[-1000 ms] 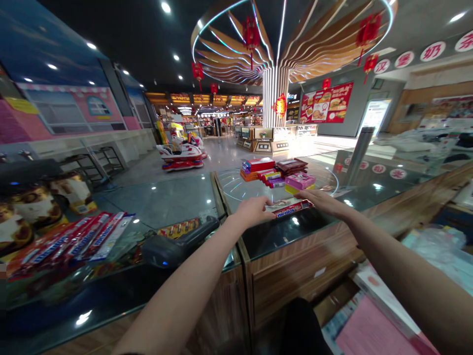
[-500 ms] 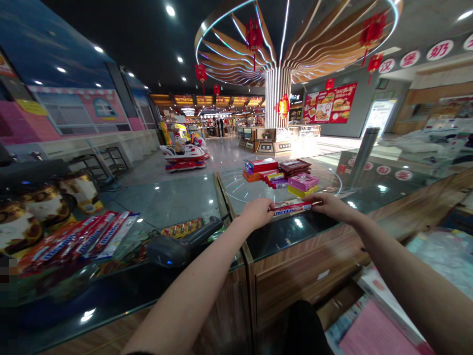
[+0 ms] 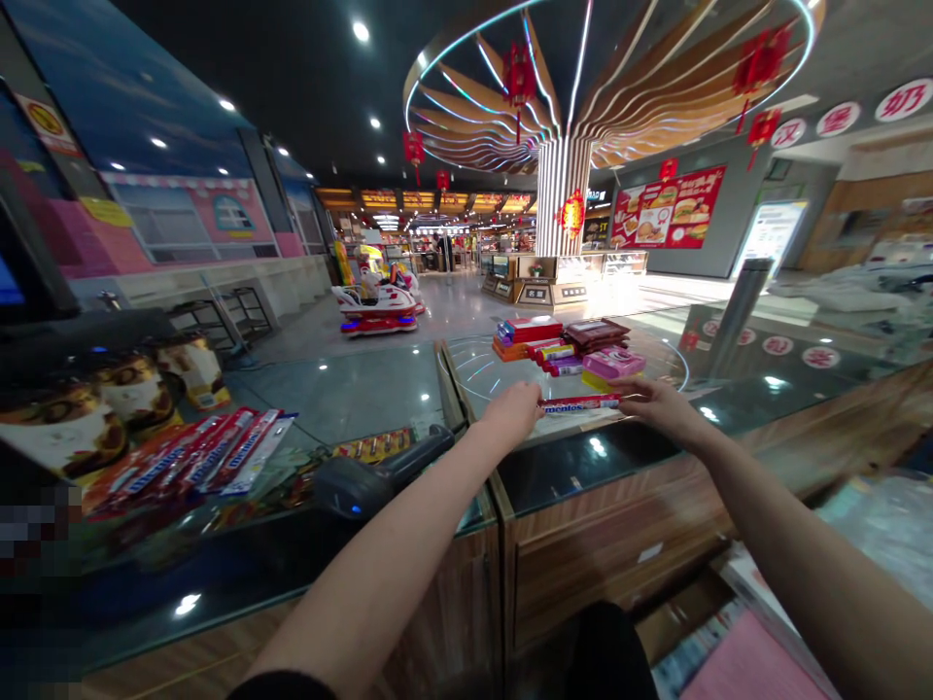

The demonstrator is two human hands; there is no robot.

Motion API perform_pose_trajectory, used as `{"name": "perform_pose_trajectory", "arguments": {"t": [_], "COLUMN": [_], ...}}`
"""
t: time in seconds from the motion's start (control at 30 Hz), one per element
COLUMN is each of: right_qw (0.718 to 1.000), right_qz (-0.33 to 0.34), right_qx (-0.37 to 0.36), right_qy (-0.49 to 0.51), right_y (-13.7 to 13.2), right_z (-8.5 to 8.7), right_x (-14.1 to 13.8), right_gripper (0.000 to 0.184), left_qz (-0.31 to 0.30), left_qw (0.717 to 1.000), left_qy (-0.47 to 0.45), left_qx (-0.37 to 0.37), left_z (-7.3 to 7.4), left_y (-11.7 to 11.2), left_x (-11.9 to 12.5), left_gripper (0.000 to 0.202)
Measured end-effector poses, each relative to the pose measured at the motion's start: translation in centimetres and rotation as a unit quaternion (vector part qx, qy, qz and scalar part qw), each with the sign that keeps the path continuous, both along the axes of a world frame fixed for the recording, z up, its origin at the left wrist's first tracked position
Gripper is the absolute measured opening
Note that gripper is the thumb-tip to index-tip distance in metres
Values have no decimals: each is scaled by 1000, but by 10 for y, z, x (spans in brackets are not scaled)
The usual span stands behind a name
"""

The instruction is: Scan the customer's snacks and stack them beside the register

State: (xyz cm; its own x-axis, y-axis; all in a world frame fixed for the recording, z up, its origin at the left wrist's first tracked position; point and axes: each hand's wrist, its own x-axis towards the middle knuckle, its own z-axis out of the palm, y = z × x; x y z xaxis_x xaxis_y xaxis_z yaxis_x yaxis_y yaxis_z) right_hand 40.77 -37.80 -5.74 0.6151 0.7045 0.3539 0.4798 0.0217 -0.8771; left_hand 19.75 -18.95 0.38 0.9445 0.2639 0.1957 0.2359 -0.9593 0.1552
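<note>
A red Mentos roll (image 3: 579,403) lies level between my two hands, over the glass counter. My left hand (image 3: 516,413) grips its left end, fingers closed. At the right end, my right hand (image 3: 660,408) pinches it between thumb and fingers. Just beyond the roll are sweets in small piles: a pink pack (image 3: 613,363) on a yellow one, brown packs (image 3: 596,333), several small rolls (image 3: 558,352), and red boxes (image 3: 535,329) over orange ones.
A black barcode scanner (image 3: 364,483) rests on the counter beside my left forearm. Further left lie several Mentos packs (image 3: 219,452) and brown-and-white cups (image 3: 109,403). A metal post (image 3: 740,301) rises at the right. Below the counter is a wooden drawer front (image 3: 612,564).
The view has turned slightly left, so everything sits further right. The Mentos roll has tipped slightly, showing less of its printed side, and is still between both hands.
</note>
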Motion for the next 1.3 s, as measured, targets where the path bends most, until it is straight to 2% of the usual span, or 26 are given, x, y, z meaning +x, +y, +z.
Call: {"name": "perform_pose_trajectory", "arguments": {"t": [0.17, 0.27, 0.37, 0.5, 0.63, 0.8, 0.93, 1.03, 1.13, 1.3], "right_qw": [996, 988, 980, 974, 967, 960, 972, 981, 985, 983], "right_qz": [-25, -64, -79, -75, -56, -25, 11, 44, 78, 117], "right_qx": [70, 117, 154, 187, 203, 190, 150, 117, 96, 63], "right_qy": [49, 81, 98, 101, 146, 204, 182, 147, 124, 129], "right_y": [21, 38, 56, 79, 99, 122, 138, 150, 164, 186], "right_z": [2, 4, 7, 9, 14, 25, 33, 36, 37, 42], "right_x": [-11, -18, -28, -43, -61, -83, -100, -112, -123, -148], "right_gripper": [56, 52, 45, 36, 26, 20, 30, 41, 48, 51], "left_qz": [21, 55, 93, 142, 171, 179, 190, 188, 184, 193], "left_qw": [996, 986, 971, 958, 951, 951, 952, 948, 937, 930], "left_qy": [-72, -121, -174, -221, -229, -214, -197, -193, -206, -215], "left_qx": [-43, -97, -134, -119, -119, -131, -137, -171, -214, -227], "left_z": [6, 9, 14, 24, 34, 42, 50, 53, 51, 41], "left_y": [14, 25, 36, 50, 62, 77, 93, 110, 128, 154], "left_x": [-2, -4, -7, -16, -29, -50, -73, -90, -108, -139], "left_gripper": [28, 32, 28, 16, 23, 34, 42, 51, 55, 56]}}
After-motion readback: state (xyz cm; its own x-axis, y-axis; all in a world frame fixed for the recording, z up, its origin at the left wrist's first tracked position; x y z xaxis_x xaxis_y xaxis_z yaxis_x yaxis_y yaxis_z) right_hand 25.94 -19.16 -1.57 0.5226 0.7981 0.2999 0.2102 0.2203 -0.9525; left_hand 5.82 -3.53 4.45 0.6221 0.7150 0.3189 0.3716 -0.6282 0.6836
